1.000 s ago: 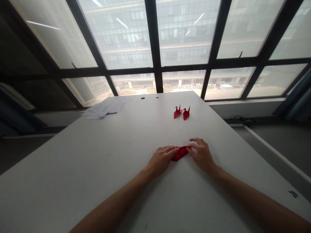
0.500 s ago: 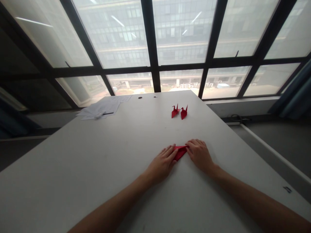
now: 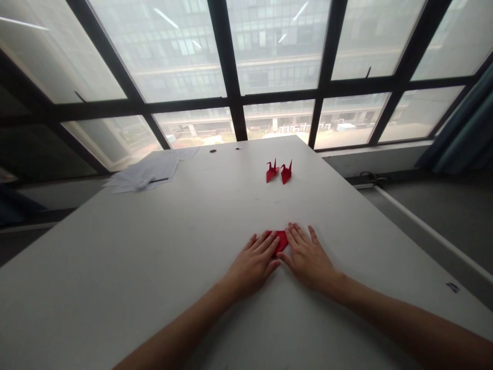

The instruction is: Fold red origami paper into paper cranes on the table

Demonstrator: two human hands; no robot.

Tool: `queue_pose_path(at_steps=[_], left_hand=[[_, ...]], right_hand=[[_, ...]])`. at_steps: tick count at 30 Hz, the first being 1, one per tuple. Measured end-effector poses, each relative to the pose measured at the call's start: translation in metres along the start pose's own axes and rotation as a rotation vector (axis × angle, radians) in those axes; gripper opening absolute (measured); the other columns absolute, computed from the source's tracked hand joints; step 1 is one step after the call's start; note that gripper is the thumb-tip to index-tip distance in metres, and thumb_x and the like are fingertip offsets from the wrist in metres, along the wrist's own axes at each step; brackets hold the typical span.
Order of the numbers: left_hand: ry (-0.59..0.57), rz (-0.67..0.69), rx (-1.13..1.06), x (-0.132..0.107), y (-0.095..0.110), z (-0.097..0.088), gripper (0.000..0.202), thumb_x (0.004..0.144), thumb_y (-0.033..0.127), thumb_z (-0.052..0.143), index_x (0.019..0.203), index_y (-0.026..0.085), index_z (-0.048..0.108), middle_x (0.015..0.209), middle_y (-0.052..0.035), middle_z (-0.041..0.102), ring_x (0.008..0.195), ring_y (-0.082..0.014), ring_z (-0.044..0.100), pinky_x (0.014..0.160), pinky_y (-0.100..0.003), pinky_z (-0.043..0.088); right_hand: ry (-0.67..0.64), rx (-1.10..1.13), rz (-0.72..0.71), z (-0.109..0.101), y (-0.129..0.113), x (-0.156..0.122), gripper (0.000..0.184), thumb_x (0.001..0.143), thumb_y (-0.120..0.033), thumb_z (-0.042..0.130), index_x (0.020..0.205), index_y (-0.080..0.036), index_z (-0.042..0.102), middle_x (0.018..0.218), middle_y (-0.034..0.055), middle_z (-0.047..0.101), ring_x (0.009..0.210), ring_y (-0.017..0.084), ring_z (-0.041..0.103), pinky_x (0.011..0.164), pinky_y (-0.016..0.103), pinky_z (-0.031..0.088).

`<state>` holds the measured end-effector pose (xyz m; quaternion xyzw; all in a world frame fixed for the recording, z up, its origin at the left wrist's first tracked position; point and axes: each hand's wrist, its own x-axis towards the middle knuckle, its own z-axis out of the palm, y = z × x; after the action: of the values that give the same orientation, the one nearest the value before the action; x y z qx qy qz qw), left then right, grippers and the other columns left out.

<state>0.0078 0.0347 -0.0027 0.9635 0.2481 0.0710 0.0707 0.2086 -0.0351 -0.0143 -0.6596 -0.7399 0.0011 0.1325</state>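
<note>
A folded piece of red origami paper [image 3: 282,243] lies flat on the white table, partly covered by my fingers. My left hand [image 3: 254,263] rests on its left side with the fingers stretched out flat, pressing it to the tabletop. On its right edge lies my right hand [image 3: 308,258], fingers extended and the little finger spread away. The two thumbs come close together at the paper's near side. Farther back stand two red paper cranes, a left one [image 3: 271,172] and a right one [image 3: 286,173], beyond both hands.
White paper sheets [image 3: 150,170] are spread at the table's far left, with a dark pen-like stick [image 3: 159,180] on them. The white table [image 3: 154,267] ends before large windows. A small dark mark or item [image 3: 453,287] lies near the right edge.
My right hand has gone from pinching the paper's right corner to lying flat along its edge, fingers extended. The red paper's raised flap now looks pressed flat. The view has shifted slightly.
</note>
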Motion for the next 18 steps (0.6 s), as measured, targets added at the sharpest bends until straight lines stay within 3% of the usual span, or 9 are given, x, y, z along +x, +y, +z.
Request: queue_pose_path(at_steps=[4, 9, 12, 14, 16, 18], left_hand=[[0.039, -0.007, 0.010, -0.001, 0.005, 0.001, 0.057, 0.104, 0.045, 0.030, 0.155, 0.019, 0.024, 0.159, -0.0087, 0.027, 0.148, -0.0225, 0.025, 0.120, -0.045, 0.022], [0.152, -0.110, -0.025, 0.000, 0.019, -0.014, 0.037, 0.104, 0.032, 0.035, 0.135, 0.028, 0.055, 0.143, -0.0039, 0.055, 0.133, -0.0202, 0.049, 0.113, -0.044, 0.031], [0.148, -0.108, -0.074, -0.001, 0.028, -0.026, 0.036, 0.103, 0.034, 0.038, 0.133, 0.028, 0.057, 0.139, -0.0026, 0.059, 0.129, -0.0208, 0.052, 0.107, -0.043, 0.036], [0.129, -0.081, -0.089, -0.002, 0.033, -0.029, 0.038, 0.102, 0.037, 0.039, 0.136, 0.027, 0.054, 0.141, -0.0037, 0.057, 0.131, -0.0231, 0.050, 0.106, -0.044, 0.037], [0.119, -0.055, -0.090, -0.004, 0.037, -0.029, 0.040, 0.101, 0.039, 0.041, 0.137, 0.025, 0.054, 0.142, -0.0050, 0.056, 0.130, -0.0257, 0.049, 0.105, -0.046, 0.038], [0.130, -0.057, -0.102, -0.003, 0.036, -0.027, 0.036, 0.102, 0.035, 0.040, 0.131, 0.026, 0.059, 0.137, -0.0046, 0.060, 0.125, -0.0252, 0.052, 0.103, -0.045, 0.039]], right_hand=[[-0.018, -0.012, 0.046, 0.003, 0.001, 0.001, 0.070, 0.100, -0.055, 0.024, 0.152, -0.008, 0.031, 0.159, 0.0158, 0.026, 0.150, 0.027, 0.017, 0.120, 0.055, 0.000], [-0.004, 0.016, 0.079, -0.002, 0.004, 0.005, 0.061, 0.098, -0.044, 0.038, 0.152, -0.017, 0.031, 0.161, 0.0134, 0.024, 0.150, 0.029, 0.015, 0.116, 0.062, 0.003], [0.095, 0.041, 0.108, -0.008, 0.010, 0.010, 0.059, 0.095, -0.034, 0.047, 0.151, -0.019, 0.034, 0.159, 0.0145, 0.028, 0.147, 0.032, 0.020, 0.114, 0.063, 0.011], [0.173, 0.075, 0.119, -0.013, 0.015, 0.013, 0.048, 0.093, -0.028, 0.051, 0.140, -0.019, 0.049, 0.149, 0.0154, 0.044, 0.139, 0.032, 0.035, 0.113, 0.058, 0.020], [0.212, 0.128, 0.094, -0.017, 0.019, 0.015, 0.027, 0.092, -0.025, 0.053, 0.115, -0.021, 0.066, 0.127, 0.0123, 0.061, 0.121, 0.028, 0.051, 0.109, 0.049, 0.029], [0.211, 0.183, 0.047, -0.020, 0.021, 0.017, 0.018, 0.093, -0.023, 0.053, 0.092, -0.022, 0.071, 0.106, 0.0078, 0.067, 0.103, 0.023, 0.057, 0.102, 0.043, 0.035]])
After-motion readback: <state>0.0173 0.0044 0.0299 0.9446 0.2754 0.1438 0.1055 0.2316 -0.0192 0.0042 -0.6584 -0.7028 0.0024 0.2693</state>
